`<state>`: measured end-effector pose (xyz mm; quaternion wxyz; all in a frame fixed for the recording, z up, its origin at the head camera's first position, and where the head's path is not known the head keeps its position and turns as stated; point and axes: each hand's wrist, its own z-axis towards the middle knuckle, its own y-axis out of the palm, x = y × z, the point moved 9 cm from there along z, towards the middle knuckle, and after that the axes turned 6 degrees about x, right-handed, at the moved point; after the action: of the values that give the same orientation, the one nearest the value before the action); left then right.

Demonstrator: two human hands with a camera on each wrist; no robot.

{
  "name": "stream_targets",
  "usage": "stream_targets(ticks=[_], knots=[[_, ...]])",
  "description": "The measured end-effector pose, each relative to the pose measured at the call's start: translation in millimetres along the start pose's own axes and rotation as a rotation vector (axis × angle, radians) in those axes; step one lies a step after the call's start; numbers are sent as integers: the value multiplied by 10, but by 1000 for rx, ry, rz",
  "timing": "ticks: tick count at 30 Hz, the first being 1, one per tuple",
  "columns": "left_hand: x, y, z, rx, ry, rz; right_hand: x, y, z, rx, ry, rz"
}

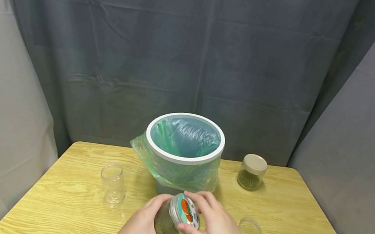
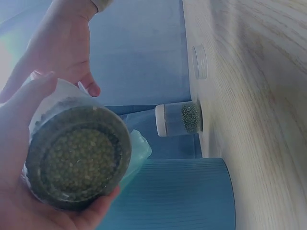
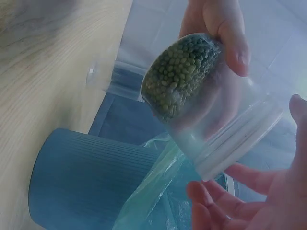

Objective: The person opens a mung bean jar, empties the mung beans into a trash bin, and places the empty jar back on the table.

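Note:
My left hand [image 1: 145,226] grips a clear jar [image 1: 167,223] of small green beans around its side. The jar is tilted, its bean-covered base [image 2: 79,160] facing the left wrist camera. On its ridged rim sits a lid [image 1: 187,211] with a teal and orange carrot picture. The right hand [image 1: 218,230] is spread around this lid, fingertips at its edge. In the right wrist view, the right thumb [image 3: 298,108] stands slightly apart from the lid. Behind the jar is a bin [image 1: 182,159] with a white rim and a green plastic liner [image 1: 150,158].
A clear, uncovered glass jar [image 1: 113,183] stands on the wooden table [image 1: 68,204], left of the bin. Farther back on the right is a beige-lidded jar [image 1: 252,172] partly filled with green beans. A clear ring-shaped lid [image 1: 249,229] lies right of my right hand.

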<state>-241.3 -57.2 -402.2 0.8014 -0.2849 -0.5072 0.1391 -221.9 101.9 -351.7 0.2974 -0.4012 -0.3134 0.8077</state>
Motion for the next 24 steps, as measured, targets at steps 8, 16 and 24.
stream_targets(ticks=[8,16,24], knots=[[29,-4,-8,-23,20,-2,4,55,-10,-44,19,34],[5,22,-17,-171,11,-196,-81,52,-24,-120,-122,113],[-21,60,-47,-333,-34,-315,-177,32,-58,-171,-286,130]])
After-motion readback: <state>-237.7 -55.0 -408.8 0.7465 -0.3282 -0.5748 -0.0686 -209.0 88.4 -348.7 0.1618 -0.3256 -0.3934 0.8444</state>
